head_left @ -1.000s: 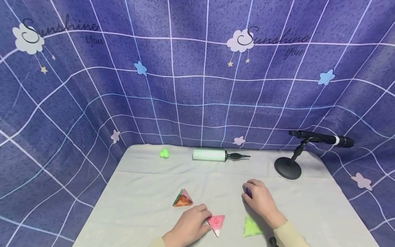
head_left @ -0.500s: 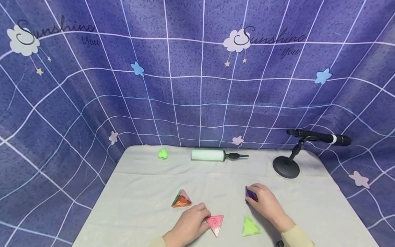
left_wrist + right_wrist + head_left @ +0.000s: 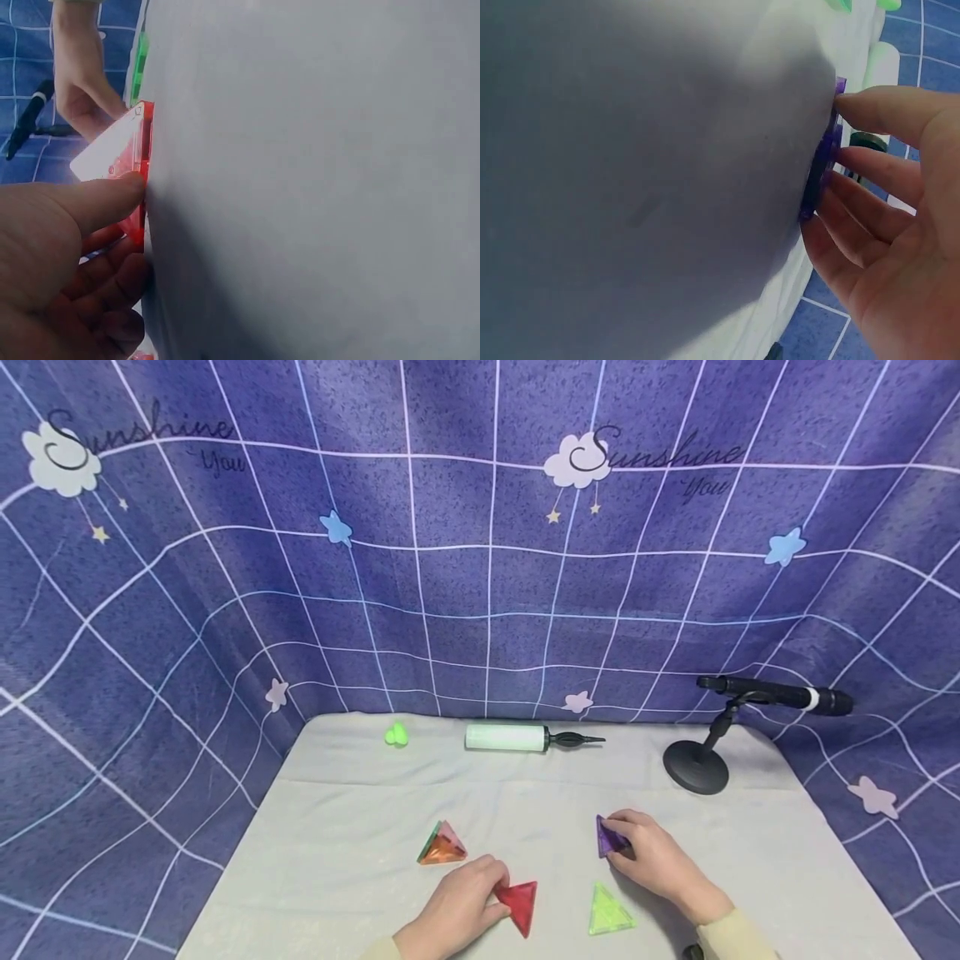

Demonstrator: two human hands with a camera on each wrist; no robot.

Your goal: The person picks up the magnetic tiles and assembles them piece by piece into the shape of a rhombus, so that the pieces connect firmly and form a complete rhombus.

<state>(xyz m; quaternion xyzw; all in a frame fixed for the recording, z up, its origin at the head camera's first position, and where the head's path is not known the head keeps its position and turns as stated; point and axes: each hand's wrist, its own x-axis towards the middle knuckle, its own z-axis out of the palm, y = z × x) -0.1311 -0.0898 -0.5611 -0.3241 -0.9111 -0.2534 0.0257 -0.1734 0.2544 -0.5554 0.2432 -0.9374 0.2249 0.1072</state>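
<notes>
My left hand pinches a red triangular magnetic tile at its left corner, thumb on the near side. In the left wrist view the red tile stands close over the cloth, tilted. My right hand holds a purple triangular magnetic tile between thumb and fingers at its edges. The right wrist view shows the purple tile low at the cloth, thumb at one end and fingertips along it. A lime-green triangular tile lies flat between the hands.
A small pyramid of orange, pink and green tiles stands beyond my left hand. Along the back lie a green lump-shaped item and a white hand pump. A microphone on a black stand is at the back right, before a blue curtain.
My right hand has shifted slightly down and right, with more of the purple tile showing. The red tile has tilted in my left hand, turning from glossy pink to darker red.
</notes>
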